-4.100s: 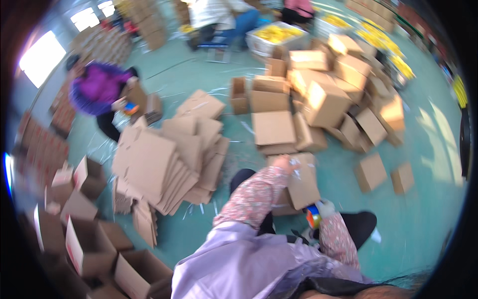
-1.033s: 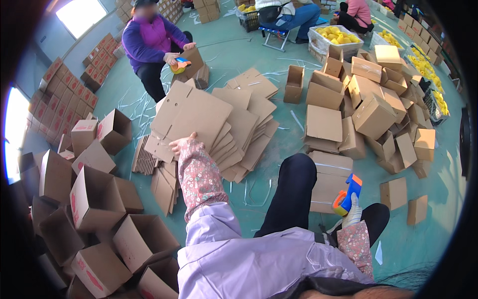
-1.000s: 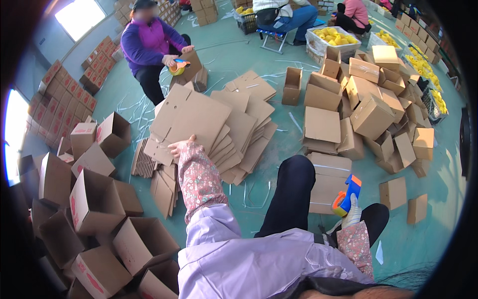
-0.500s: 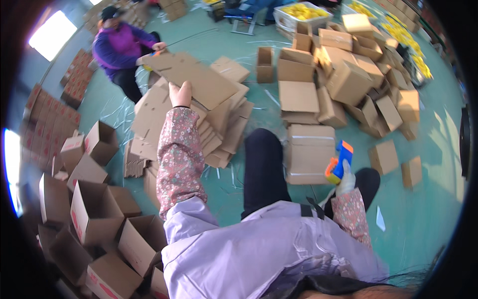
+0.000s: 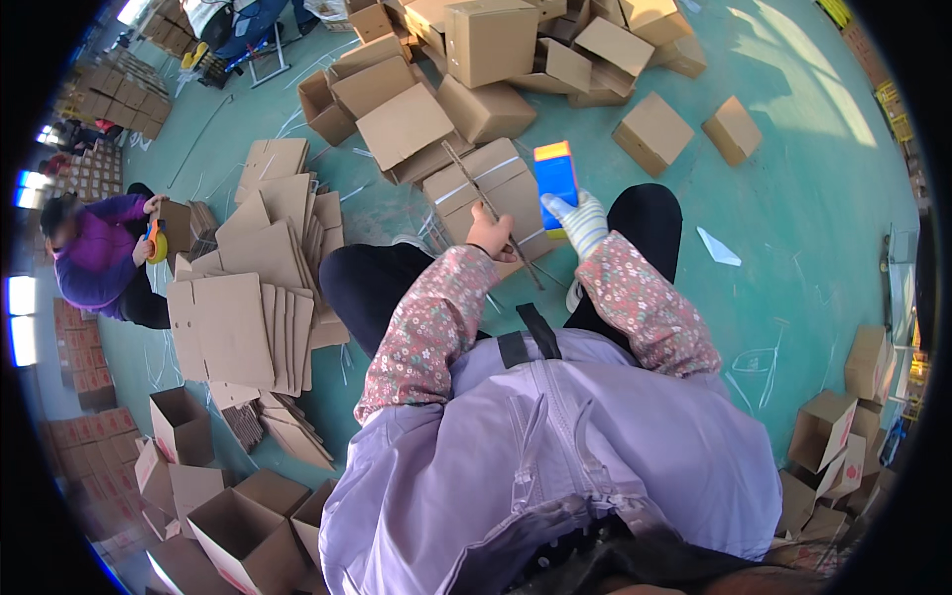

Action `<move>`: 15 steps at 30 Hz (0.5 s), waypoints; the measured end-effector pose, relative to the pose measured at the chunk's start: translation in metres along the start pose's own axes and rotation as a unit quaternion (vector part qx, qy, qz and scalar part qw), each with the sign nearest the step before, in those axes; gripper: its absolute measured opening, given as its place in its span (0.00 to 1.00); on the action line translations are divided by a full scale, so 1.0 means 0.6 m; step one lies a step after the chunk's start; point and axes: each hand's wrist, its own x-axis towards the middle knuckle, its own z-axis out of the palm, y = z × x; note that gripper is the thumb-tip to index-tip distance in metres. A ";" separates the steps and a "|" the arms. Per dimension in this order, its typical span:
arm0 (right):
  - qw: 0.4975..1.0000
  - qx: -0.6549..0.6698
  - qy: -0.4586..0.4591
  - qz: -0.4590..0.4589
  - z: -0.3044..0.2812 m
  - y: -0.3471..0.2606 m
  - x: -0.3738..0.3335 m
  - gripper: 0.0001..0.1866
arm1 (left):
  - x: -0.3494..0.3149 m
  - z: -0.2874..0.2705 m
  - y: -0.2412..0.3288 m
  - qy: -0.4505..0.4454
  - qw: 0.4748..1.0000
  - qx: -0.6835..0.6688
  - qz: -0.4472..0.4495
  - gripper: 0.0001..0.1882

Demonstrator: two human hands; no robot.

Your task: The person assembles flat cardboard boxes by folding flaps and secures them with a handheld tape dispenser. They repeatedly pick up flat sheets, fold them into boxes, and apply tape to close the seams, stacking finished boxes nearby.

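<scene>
My left hand (image 5: 490,236) is bare and closed on the flat cardboard box (image 5: 473,188), which I see almost edge-on as a thin slanting strip. My right hand (image 5: 583,223), in a striped knit glove, grips a blue and orange tape dispenser (image 5: 557,178) just right of the cardboard. Beneath both hands, in front of my knees, lies a strapped bundle of flat cardboard (image 5: 511,177) with white bands. To my left, a loose pile of flattened boxes (image 5: 220,327) leans on the floor.
Open formed boxes (image 5: 243,531) stand at lower left. More boxes (image 5: 491,45) are heaped ahead, two single ones (image 5: 653,134) at the right. A co-worker in purple (image 5: 104,248) sits at far left with a box and tape dispenser. A white scrap (image 5: 718,247) lies right.
My left hand has taken a flat cardboard box off the pile and brought it right, in front of me. My right hand has raised the tape dispenser beside it. The view has turned right.
</scene>
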 end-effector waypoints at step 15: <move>0.937 -0.306 -0.165 0.000 0.016 -0.007 0.020 0.42 | 0.072 -0.008 0.033 0.014 0.996 -0.086 0.036 0.52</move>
